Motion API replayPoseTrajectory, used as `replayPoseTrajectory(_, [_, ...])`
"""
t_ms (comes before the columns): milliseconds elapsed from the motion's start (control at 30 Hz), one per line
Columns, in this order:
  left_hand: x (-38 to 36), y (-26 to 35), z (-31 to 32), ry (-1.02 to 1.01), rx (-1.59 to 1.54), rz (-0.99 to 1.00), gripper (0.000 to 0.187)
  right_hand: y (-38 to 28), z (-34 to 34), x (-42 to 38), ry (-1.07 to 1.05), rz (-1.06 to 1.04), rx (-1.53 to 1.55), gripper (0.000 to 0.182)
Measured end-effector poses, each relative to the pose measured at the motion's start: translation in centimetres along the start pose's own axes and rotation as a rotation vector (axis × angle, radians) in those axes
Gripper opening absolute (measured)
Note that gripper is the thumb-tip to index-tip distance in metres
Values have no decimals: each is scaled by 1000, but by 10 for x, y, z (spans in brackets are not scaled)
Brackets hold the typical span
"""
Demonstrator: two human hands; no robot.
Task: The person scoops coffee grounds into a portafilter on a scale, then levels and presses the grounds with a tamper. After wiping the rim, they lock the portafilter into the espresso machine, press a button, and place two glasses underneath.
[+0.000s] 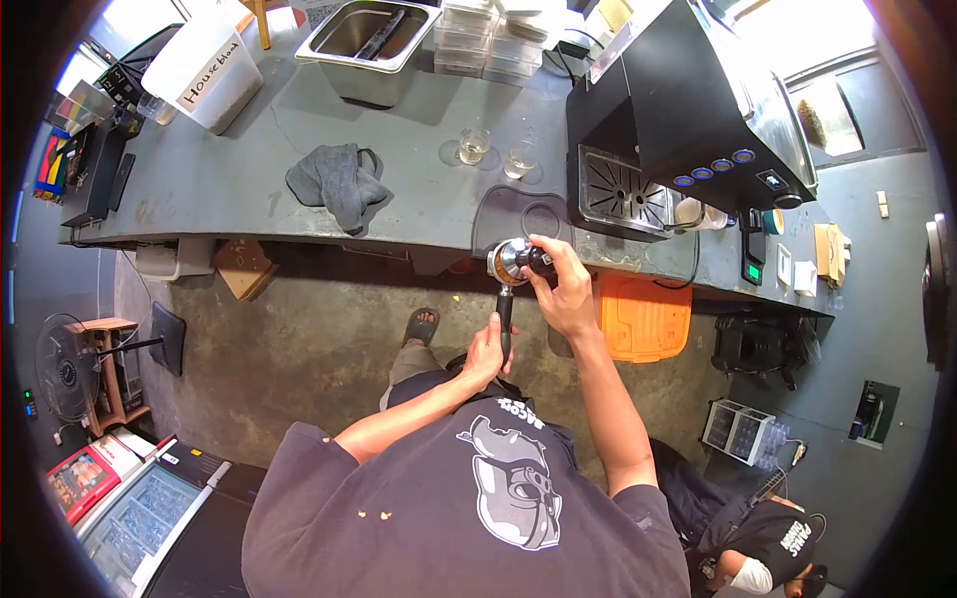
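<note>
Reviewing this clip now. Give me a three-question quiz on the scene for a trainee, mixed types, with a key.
1. Multiple choice: what does the left hand grip?
A) The white container
B) The grey cloth
C) The portafilter by its handle

2. True or false: the right hand is empty.

3. Fill in the blank: on the counter, between the grey cloth and the coffee machine, stand ____ small glasses.

Key:
1. C.
2. False; it holds a black-knobbed tamper at the portafilter's head.
3. Two.
</note>
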State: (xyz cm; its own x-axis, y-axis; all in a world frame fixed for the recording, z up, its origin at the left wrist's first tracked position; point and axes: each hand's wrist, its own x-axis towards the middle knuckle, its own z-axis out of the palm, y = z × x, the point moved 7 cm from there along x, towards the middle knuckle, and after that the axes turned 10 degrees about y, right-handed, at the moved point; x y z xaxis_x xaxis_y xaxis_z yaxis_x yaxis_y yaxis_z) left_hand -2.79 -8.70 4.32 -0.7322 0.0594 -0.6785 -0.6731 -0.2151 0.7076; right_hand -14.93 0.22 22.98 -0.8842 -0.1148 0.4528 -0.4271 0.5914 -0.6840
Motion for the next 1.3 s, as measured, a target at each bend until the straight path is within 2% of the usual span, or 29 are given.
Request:
replayPoseTrajectory(700, [0, 0, 1, 33, 19, 3, 68, 0, 11, -7, -57, 10, -19, 47])
replayPoseTrajectory(967, [1, -4, 1, 32, 14, 22, 70, -2, 15, -2, -118, 38, -108, 53])
replayPoseTrajectory(1033, [2, -3, 0, 25, 17, 40, 71, -11, 15, 4, -136, 29, -188, 47])
replayPoseTrajectory(1133, [3, -5, 1, -1, -37, 14, 72, -22, 20, 18, -322, 31, -421, 33])
replayPoseTrajectory(1233, [0, -5, 3, -65, -101, -20, 73, -13, 49, 22, -455, -103, -768, 22])
replayPoseTrajectory(1300, [-1, -1, 3, -97, -123, -27, 74, -10, 64, 23, -539, -113, -872, 14])
